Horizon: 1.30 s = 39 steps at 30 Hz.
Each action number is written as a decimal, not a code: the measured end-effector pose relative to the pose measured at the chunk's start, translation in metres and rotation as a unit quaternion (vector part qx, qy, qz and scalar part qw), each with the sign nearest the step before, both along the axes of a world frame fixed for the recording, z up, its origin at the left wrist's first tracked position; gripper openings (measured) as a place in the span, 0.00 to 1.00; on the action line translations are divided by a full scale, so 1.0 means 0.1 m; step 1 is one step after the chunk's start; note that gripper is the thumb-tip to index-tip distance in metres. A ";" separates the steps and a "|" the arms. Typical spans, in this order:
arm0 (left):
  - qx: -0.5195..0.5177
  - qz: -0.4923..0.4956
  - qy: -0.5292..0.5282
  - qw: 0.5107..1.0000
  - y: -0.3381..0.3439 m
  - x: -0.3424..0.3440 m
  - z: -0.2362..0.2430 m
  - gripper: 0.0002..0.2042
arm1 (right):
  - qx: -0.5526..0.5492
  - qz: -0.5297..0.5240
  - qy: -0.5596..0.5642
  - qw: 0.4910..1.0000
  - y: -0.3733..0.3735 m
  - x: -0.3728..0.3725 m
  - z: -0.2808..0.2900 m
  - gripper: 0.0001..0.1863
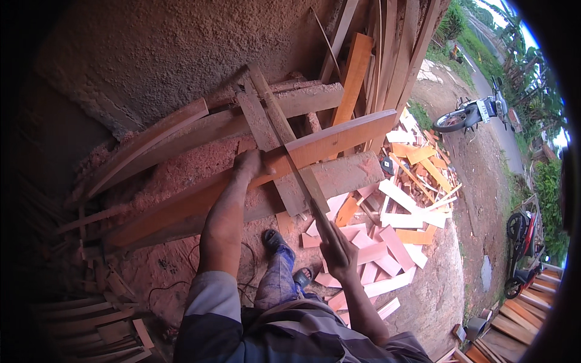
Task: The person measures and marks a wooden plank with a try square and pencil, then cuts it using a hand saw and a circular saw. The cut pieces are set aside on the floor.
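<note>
A long orange-brown plank [345, 138] lies on edge across a rough wooden sawing bench [348, 175], slanting from lower left to upper right. My left hand [249, 165] is closed over the plank, just left of a narrow wooden strip [271, 104] fixed across the bench. In my right hand [340, 249], lower and to the right, is the handle of a handsaw. Its narrow dark blade [299, 177] runs up and away from me, and its far end meets the plank beside that strip. My fingers hide most of the handle.
Offcuts [387, 254] lie heaped on the ground to the right. Tall boards [393, 60] lean against the rough wall [181, 42]. Pink sawdust [172, 160] covers the bench area. A cable [163, 289] lies near my feet. Two motorcycles [469, 115] stand farther right.
</note>
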State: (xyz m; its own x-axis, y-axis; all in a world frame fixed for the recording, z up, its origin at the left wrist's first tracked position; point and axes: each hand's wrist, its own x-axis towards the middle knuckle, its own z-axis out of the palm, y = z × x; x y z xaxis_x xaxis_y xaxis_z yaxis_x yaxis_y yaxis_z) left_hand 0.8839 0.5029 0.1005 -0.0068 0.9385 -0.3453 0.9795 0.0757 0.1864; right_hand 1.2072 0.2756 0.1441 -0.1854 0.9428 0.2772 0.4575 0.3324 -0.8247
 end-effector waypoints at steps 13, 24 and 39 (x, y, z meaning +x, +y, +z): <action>0.012 0.026 0.007 1.000 -0.16 0.12 0.08 0.32 | -0.040 0.028 0.127 0.991 1.15 -0.71 -0.31 0.30; 0.062 0.052 0.008 0.997 -0.29 0.21 -0.04 0.27 | -0.064 0.008 0.065 0.996 0.43 -0.34 -0.06 0.30; 0.024 0.062 0.001 0.998 -0.25 0.18 0.01 0.28 | -0.026 -0.019 0.046 0.998 0.10 -0.19 -0.01 0.30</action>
